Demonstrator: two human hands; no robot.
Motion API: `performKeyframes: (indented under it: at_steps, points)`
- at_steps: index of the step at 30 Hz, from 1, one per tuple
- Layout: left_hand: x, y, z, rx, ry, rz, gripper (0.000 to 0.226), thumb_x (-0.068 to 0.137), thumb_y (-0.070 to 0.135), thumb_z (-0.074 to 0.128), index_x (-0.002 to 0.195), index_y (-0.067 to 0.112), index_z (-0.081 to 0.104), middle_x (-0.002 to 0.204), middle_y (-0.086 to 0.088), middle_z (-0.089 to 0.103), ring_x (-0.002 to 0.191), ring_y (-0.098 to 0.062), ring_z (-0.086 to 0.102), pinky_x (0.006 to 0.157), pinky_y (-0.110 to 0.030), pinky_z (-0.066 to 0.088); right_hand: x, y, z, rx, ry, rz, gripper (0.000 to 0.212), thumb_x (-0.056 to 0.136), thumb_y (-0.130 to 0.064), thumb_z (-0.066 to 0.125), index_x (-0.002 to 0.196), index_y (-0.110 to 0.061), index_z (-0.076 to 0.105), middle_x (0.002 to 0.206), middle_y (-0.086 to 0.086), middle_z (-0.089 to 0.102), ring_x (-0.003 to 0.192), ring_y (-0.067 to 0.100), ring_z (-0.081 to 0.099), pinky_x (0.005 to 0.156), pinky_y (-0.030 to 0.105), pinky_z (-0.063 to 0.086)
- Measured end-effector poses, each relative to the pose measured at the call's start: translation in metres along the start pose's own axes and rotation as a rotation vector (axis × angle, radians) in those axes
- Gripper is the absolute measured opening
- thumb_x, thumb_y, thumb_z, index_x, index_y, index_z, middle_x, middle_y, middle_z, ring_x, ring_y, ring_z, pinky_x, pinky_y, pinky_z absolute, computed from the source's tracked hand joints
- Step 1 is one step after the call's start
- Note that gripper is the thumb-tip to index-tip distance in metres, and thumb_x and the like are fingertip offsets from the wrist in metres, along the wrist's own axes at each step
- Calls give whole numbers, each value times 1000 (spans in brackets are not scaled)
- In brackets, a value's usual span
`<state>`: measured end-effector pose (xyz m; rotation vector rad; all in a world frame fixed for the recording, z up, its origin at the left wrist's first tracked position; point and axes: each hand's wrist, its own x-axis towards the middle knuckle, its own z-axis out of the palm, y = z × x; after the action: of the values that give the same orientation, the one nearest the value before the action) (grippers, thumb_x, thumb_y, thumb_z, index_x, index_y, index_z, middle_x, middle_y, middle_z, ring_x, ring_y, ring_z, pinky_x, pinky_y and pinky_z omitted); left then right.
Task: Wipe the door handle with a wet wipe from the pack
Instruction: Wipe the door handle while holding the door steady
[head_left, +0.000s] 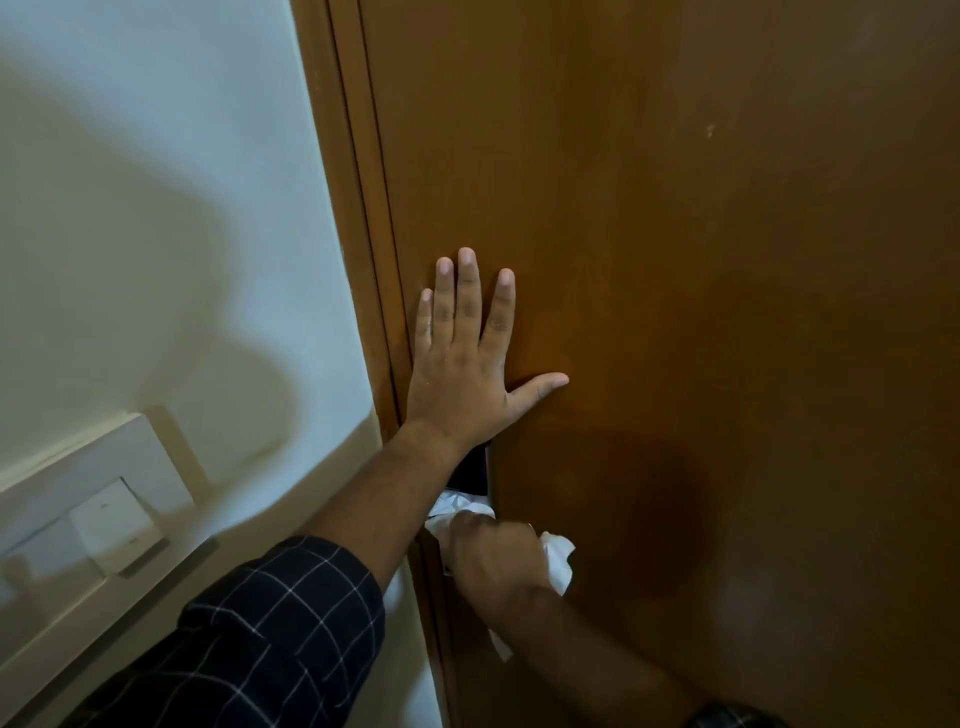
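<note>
My left hand (465, 364) lies flat against the brown wooden door (701, 260), fingers spread, holding nothing. Just below its wrist a dark lock plate (470, 475) shows on the door's edge. My right hand (493, 558) is closed around a white wet wipe (558, 564), pressed over the spot where the door handle sits; the handle itself is hidden under the hand and wipe. Ends of the wipe stick out on both sides of the fist. The wipe pack is not in view.
The door frame (358, 208) runs along the door's left edge. A white wall (156, 208) lies to the left, with a white switch panel (98, 514) at the lower left. My left forearm carries a dark checked sleeve (270, 634).
</note>
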<state>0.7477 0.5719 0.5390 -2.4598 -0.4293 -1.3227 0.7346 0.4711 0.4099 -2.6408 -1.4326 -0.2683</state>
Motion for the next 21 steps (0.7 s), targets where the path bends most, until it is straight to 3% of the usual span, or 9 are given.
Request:
performKeyframes:
  at_steps: [2,3,7,10,13,15,18,21]
  points:
    - [0,-2,0,6,-7,2,110,80,87,34,157,13,9,164,-25,12,153,-40,5,124,-54,5,-6,16,-4,-128,88,-203,14,89,-24,56,91,-16,67,82,7,75,68,25,72,62,37,56]
    - [0,-2,-1,3,-12,3,109,80,87,34,156,13,9,164,-25,12,153,-40,5,124,-54,5,-9,27,-5,-151,58,-289,16,91,-21,50,94,-15,64,85,8,75,70,27,71,65,39,56]
    - [1,-1,-3,5,-23,-2,109,80,87,35,156,13,8,165,-24,11,154,-40,5,124,-54,6,-22,85,3,-164,125,-605,29,91,-23,54,117,-9,58,107,13,70,93,30,67,77,40,56]
    - [0,0,-3,6,-23,-11,109,80,87,34,157,14,8,165,-23,11,154,-39,5,124,-56,9,-38,111,14,-182,258,-742,35,102,-26,33,123,-8,56,132,15,60,128,30,49,105,44,45]
    - [0,1,-1,13,-23,-18,109,79,87,34,157,15,7,165,-22,11,154,-39,5,124,-57,11,-40,103,22,-266,326,-831,40,106,-22,21,127,-5,51,146,23,43,143,38,24,117,51,23]
    - [0,0,-1,20,-23,-16,109,79,87,34,157,15,8,165,-23,12,154,-39,5,124,-57,10,-33,87,20,-331,285,-845,41,104,-23,26,134,-6,48,151,24,37,145,40,20,115,55,24]
    - [0,-1,0,23,-14,-12,110,79,87,35,157,14,9,165,-24,13,154,-40,6,124,-55,8,-16,59,7,-405,218,-814,46,100,-27,31,138,-6,45,151,24,37,142,41,27,114,51,30]
    - [0,-1,2,26,-5,-7,110,79,87,36,157,13,9,164,-25,13,153,-40,7,124,-57,11,6,27,5,-438,123,-726,54,101,-25,34,146,4,27,155,29,22,143,42,23,115,48,25]
